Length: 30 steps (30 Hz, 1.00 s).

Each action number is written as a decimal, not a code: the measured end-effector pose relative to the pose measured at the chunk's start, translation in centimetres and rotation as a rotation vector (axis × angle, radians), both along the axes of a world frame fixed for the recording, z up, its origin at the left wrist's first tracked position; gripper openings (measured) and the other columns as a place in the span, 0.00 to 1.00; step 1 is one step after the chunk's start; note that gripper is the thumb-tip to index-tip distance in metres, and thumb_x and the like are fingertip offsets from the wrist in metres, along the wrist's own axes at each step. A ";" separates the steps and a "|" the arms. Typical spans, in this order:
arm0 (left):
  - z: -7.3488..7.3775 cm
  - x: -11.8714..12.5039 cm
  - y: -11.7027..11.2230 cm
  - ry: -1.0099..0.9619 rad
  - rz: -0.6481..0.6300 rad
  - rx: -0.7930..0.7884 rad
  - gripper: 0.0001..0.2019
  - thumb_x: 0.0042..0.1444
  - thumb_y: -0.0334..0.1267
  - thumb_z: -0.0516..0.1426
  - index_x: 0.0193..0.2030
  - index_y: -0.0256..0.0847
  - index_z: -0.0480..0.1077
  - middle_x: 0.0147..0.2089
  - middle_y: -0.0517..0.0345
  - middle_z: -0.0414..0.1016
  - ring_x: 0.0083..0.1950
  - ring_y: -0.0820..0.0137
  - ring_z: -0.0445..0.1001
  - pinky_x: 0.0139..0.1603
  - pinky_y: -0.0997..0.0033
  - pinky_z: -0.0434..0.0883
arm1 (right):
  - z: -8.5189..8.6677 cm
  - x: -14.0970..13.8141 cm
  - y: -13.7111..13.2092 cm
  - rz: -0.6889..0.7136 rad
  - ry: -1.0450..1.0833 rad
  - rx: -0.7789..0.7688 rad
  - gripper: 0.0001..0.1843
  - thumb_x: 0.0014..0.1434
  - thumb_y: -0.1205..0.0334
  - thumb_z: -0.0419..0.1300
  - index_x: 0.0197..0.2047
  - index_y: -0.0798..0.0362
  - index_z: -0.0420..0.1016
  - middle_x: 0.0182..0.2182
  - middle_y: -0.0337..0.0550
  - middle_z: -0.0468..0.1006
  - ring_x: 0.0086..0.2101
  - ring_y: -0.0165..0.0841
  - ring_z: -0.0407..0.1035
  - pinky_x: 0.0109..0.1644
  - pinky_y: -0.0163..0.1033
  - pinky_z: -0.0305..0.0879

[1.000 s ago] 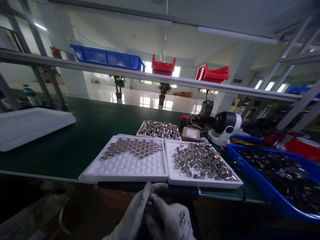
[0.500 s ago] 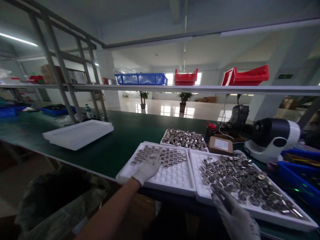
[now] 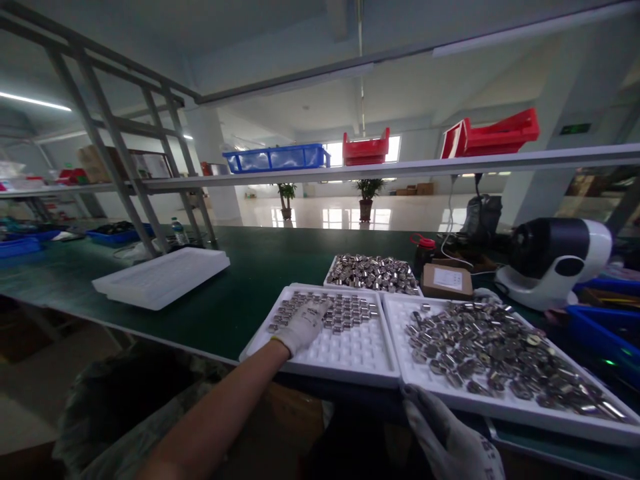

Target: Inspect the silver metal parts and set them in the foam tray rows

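My left hand, in a white glove, reaches over a white foam tray with a pocketed floor. Short shiny metal cylinders stand in rows in its far part. The fingers are drawn together and point down among them; whatever lies at their tips is hidden. My right hand, gloved with grey-coated fingers, is at the near left corner of a second white tray. Its fingers are stretched out and slightly apart, with nothing visible in them. Loose metal cylinders lie heaped in that tray.
Behind stands a third tray of heaped cylinders, beside a cardboard box and a red-capped bottle. A white-and-black device and blue bin are right. Stacked white trays lie left. A shelf crosses above.
My right hand has drawn back from the loose cylinders toward the near left corner of its tray. My left hand stays over the rows. The view has tilted slightly.
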<state>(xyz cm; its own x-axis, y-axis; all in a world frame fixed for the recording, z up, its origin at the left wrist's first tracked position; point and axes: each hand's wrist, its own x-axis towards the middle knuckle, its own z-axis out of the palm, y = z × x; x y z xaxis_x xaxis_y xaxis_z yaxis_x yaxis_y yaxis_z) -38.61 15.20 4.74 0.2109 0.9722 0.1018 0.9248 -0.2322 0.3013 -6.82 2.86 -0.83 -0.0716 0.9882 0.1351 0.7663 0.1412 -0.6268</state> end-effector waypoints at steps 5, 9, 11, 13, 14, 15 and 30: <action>-0.2 0.8 0.2 -0.165 -0.023 0.033 0.29 0.60 0.28 0.48 0.69 0.28 0.63 0.71 0.33 0.62 0.75 0.51 0.56 0.76 0.42 0.44 | -0.9 -0.1 -0.1 0.067 0.065 0.059 0.28 0.66 0.40 0.51 0.61 0.43 0.77 0.54 0.35 0.80 0.54 0.36 0.75 0.61 0.35 0.69; 2.0 1.0 -3.4 -0.425 -0.075 0.031 0.29 0.65 0.40 0.51 0.72 0.37 0.59 0.61 0.40 0.73 0.57 0.59 0.73 0.63 0.55 0.67 | 0.2 -1.1 -1.0 0.135 0.203 0.067 0.26 0.68 0.42 0.50 0.58 0.46 0.79 0.53 0.39 0.82 0.55 0.35 0.75 0.57 0.30 0.70; 2.9 2.1 -6.5 -0.563 -0.122 -0.023 0.29 0.68 0.49 0.49 0.71 0.37 0.59 0.50 0.44 0.78 0.40 0.67 0.75 0.43 0.68 0.73 | 1.5 -2.7 -2.0 0.163 0.329 0.064 0.25 0.69 0.42 0.50 0.54 0.46 0.80 0.51 0.42 0.83 0.53 0.33 0.77 0.54 0.26 0.70; 3.2 4.0 -9.7 -0.718 -0.158 -0.110 0.30 0.70 0.55 0.45 0.67 0.34 0.62 0.37 0.51 0.77 0.27 0.74 0.67 0.29 0.76 0.65 | 2.8 -4.6 -3.1 0.154 0.437 0.080 0.24 0.69 0.42 0.50 0.51 0.47 0.80 0.48 0.44 0.84 0.47 0.33 0.80 0.50 0.26 0.71; 3.0 5.2 -11.1 -0.939 -0.156 -0.178 0.30 0.69 0.57 0.46 0.62 0.33 0.68 0.32 0.54 0.74 0.26 0.75 0.65 0.28 0.77 0.62 | 3.4 -5.5 -3.6 0.148 0.464 0.087 0.24 0.69 0.42 0.50 0.50 0.47 0.80 0.47 0.44 0.85 0.45 0.33 0.80 0.48 0.26 0.72; 2.7 6.4 -12.4 -1.086 -0.147 -0.226 0.31 0.68 0.59 0.47 0.57 0.32 0.72 0.28 0.56 0.71 0.26 0.75 0.65 0.29 0.76 0.63 | 3.8 -6.3 -4.0 0.146 0.472 0.094 0.23 0.69 0.42 0.50 0.49 0.47 0.79 0.45 0.44 0.85 0.43 0.33 0.80 0.45 0.27 0.72; -2.3 12.6 -15.3 -1.729 0.327 -0.186 0.33 0.57 0.71 0.54 0.28 0.36 0.69 0.20 0.64 0.58 0.23 0.76 0.55 0.25 0.73 0.52 | 0.8 -7.6 -4.8 0.351 -0.316 0.782 0.22 0.72 0.60 0.43 0.39 0.47 0.78 0.19 0.36 0.77 0.14 0.33 0.70 0.19 0.37 0.56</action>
<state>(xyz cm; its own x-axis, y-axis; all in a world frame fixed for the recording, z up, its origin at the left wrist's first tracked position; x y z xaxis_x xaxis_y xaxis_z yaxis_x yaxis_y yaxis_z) -25.98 -0.06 2.45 -0.1952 0.9722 -0.1293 -0.4527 0.0276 0.8912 -14.41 -1.96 -0.04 -0.4981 0.5376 0.6804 0.7190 0.6947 -0.0226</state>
